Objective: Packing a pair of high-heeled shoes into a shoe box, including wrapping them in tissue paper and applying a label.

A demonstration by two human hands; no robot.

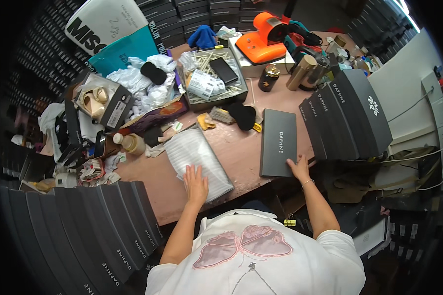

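Note:
My left hand [196,186] lies flat, fingers stretched out, on the white wrapping sheet [191,150] that covers the top of an open shoebox [216,160]. What lies beneath the sheet is hidden. To the right, a dark grey shoebox lid [279,137] with pale lettering rests top up on the table. My right hand [301,169] grips its near right corner, thumb over the top and fingers along the side.
Stacked dark shoeboxes stand at right [349,118] and near left [83,231]. Behind are a box of sticks [211,101] with a phone [224,71], crumpled white paper [157,96], an orange device [263,46], a dark jar [268,78] and a black pad [242,116].

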